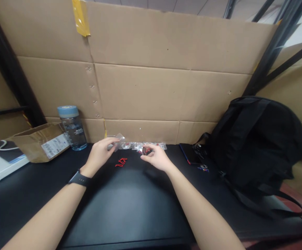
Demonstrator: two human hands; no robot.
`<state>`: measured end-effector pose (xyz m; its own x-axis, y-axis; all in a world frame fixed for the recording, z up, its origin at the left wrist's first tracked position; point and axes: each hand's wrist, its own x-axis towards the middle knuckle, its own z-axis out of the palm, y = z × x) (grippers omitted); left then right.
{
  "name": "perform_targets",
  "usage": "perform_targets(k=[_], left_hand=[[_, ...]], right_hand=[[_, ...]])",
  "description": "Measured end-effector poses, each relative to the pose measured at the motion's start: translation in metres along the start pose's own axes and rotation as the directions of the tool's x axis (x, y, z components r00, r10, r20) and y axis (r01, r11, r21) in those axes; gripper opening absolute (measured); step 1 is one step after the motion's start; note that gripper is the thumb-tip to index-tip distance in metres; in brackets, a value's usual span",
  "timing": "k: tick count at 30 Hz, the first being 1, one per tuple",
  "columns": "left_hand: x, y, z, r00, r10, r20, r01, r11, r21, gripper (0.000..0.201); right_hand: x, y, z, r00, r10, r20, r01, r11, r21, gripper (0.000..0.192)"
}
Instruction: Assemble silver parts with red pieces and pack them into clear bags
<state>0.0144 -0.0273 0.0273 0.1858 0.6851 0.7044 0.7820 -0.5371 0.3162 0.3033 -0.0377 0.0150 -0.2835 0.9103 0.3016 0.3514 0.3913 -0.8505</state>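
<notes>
My left hand (102,152), with a dark watch on its wrist, pinches a small clear plastic bag (119,138) near the back of the black table. Between the thumb and fingers of my right hand (157,156) is a small dark red item (146,151); its exact kind is too blurred to make out. Several thin red hook-like pieces (121,162) lie on the table between my hands. Behind them, a row of small clear packets (135,146) with bits of red inside rests along the cardboard wall, partly covered by my right hand.
A water bottle (74,130) and an open brown paper bag (40,142) with a label stand at left, beside a white object (0,166). At right are a black backpack (257,149), a dark flat case (190,153) and a small keyring-like bunch (203,168). Cardboard (151,90) closes off the back.
</notes>
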Motion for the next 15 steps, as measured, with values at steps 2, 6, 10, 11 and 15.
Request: perform_targets(k=[2,6,10,11,15], left_hand=[[-0.003,0.024,0.004,1.000,-0.019,-0.001,0.019,0.993,-0.113,0.026],[-0.017,0.062,0.023,0.943,0.116,0.312,-0.039,0.969,-0.244,0.023],[-0.031,0.079,0.039,0.818,0.278,0.504,-0.163,0.952,-0.260,0.012],[-0.033,0.082,0.040,0.805,0.290,0.517,-0.166,0.947,-0.273,0.013],[-0.034,0.086,0.034,0.754,0.284,0.592,-0.133,0.949,-0.286,0.016]], right_hand=[[0.001,-0.002,-0.003,0.999,-0.006,-0.044,0.006,1.000,0.002,0.049],[0.002,-0.007,-0.011,0.987,-0.010,-0.159,0.001,0.998,-0.060,0.048],[0.003,-0.010,-0.015,0.974,-0.075,-0.212,0.045,0.989,-0.143,0.046],[0.003,-0.010,-0.015,0.976,-0.080,-0.203,0.049,0.987,-0.154,0.046],[0.001,-0.011,-0.013,0.984,-0.077,-0.160,0.049,0.984,-0.169,0.045]])
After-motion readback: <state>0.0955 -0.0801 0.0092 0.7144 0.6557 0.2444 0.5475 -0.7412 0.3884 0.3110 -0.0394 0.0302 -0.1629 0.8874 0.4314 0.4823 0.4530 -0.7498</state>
